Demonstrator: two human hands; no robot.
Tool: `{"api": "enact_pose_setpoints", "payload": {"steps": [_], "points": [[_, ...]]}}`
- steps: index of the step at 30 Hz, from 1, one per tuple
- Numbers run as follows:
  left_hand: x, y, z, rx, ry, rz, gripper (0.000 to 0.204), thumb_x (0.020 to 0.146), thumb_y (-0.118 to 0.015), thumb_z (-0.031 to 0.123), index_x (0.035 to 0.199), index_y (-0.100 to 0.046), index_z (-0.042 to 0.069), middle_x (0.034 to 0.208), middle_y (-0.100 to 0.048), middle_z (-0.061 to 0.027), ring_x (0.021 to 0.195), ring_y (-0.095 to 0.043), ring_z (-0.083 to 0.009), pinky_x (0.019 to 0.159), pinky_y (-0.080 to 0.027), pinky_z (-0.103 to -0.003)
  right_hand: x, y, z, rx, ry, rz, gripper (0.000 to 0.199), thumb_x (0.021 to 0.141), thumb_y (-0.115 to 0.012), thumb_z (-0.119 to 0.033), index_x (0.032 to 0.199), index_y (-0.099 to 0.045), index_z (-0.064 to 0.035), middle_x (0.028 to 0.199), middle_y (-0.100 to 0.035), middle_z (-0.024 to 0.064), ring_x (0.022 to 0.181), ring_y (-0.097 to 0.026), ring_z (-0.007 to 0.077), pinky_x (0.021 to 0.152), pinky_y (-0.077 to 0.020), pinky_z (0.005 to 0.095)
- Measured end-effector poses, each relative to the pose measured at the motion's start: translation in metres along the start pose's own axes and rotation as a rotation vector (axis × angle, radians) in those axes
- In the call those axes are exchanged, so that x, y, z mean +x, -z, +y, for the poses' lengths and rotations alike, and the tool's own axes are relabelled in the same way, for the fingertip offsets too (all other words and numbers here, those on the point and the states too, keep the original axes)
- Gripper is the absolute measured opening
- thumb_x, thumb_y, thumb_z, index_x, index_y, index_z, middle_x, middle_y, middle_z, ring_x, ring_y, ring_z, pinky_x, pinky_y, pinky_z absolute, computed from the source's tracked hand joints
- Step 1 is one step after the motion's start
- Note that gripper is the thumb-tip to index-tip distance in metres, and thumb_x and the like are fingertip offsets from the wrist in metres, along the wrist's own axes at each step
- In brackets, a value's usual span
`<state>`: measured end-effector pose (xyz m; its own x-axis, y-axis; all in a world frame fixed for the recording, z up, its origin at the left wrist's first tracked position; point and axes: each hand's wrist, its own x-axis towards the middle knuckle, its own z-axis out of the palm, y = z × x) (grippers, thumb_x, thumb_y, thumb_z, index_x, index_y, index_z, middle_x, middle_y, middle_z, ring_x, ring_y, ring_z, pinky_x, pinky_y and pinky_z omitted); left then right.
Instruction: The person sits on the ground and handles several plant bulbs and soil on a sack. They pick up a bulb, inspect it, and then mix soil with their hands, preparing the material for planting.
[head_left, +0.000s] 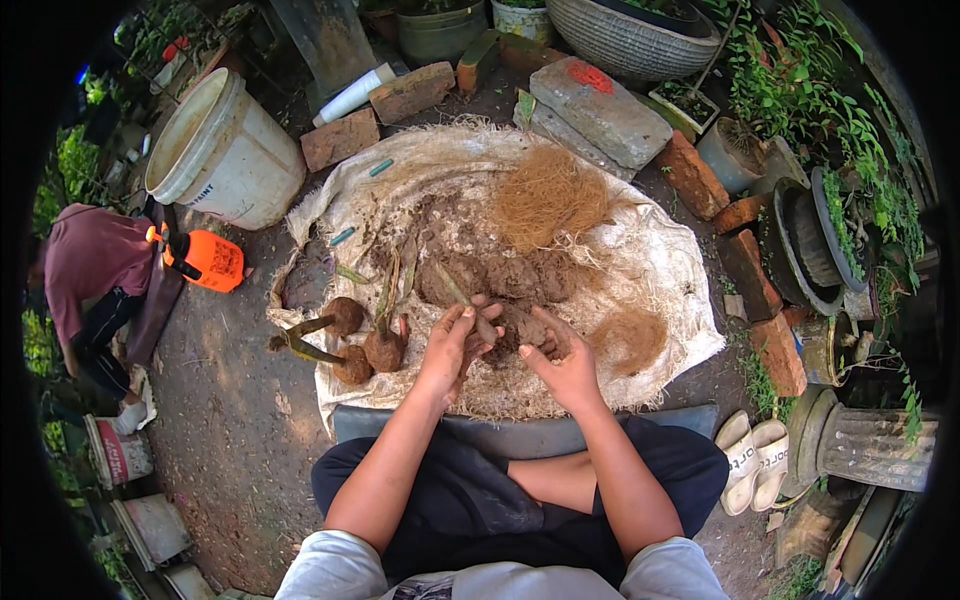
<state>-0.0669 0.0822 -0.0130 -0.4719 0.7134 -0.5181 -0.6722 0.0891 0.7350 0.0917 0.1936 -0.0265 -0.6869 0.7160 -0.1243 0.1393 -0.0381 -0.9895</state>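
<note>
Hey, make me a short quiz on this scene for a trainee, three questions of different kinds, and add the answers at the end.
1. Count: how many round brown root balls lie to the left of the person's left hand?
2. Multiple choice: what does that hand hold?
A) a brick
B) a plant stem
C) a sandal
3. True or false: the larger pile of tangled brown fibre lies on the pale woven sheet.

Key: 1. Three. 2. B. 3. True.

Part of green stem (pixel 450 284) out of sight behind left hand (pixel 454 343)
</note>
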Motion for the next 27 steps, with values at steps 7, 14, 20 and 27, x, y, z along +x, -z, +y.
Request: {"api": "enact_pose_setpoints", "payload": {"steps": [7,14,20,27], "points": [[0.000,-0.002,-0.001,-0.014,0.014,0.046,0.035,0.104,-0.056,0.022,0.136,-0.052,0.010,0.127,-0.065,-0.0064,0.108,-0.069,-0.0208,0.087,-0.054,-0.031,0.000,0.006,0.004,0.024,-0.205,-0.025,0.027,0.098,-0.066,-0.019,0.117,-0.067,0.0016,0.096,-0.067,0.0046,0.074,-0.059,0.0064,0.065,-0.0469,0.0219],[0.000,-0.001,-0.003,0.087,-0.014,-0.005,0.035,0.102,-0.059,0.021,0.135,-0.055,0.009,0.115,-0.067,-0.0058,0.102,-0.069,-0.0156,0.082,-0.054,-0.028,0.003,0.002,0.010,0.078,-0.169,-0.003,0.027,0.103,-0.058,-0.023,0.115,-0.062,0.0009,0.085,-0.063,0.0021,0.069,-0.062,0.0089,0.057,-0.0465,0.0248],[0.002,0.003,-0.004,0.208,-0.026,-0.002,0.037,0.101,-0.062,0.021,0.135,-0.056,0.008,0.109,-0.070,-0.0034,0.096,-0.069,-0.0123,0.080,-0.054,-0.028,-0.003,0.003,0.006,0.115,-0.158,-0.090,0.029,0.103,-0.060,-0.027,0.112,-0.063,-0.0003,0.085,-0.065,0.0029,0.070,-0.058,0.0079,0.064,-0.0483,0.0254],[0.000,-0.004,-0.006,0.100,-0.019,0.020,0.038,0.102,-0.060,0.016,0.137,-0.054,0.005,0.122,-0.067,-0.0058,0.099,-0.069,-0.0159,0.085,-0.056,-0.031,-0.002,-0.001,0.012,0.120,-0.040,0.031,0.032,0.103,-0.059,-0.028,0.117,-0.063,0.0002,0.087,-0.063,0.0036,0.075,-0.059,0.0085,0.067,-0.0487,0.0258]]}}
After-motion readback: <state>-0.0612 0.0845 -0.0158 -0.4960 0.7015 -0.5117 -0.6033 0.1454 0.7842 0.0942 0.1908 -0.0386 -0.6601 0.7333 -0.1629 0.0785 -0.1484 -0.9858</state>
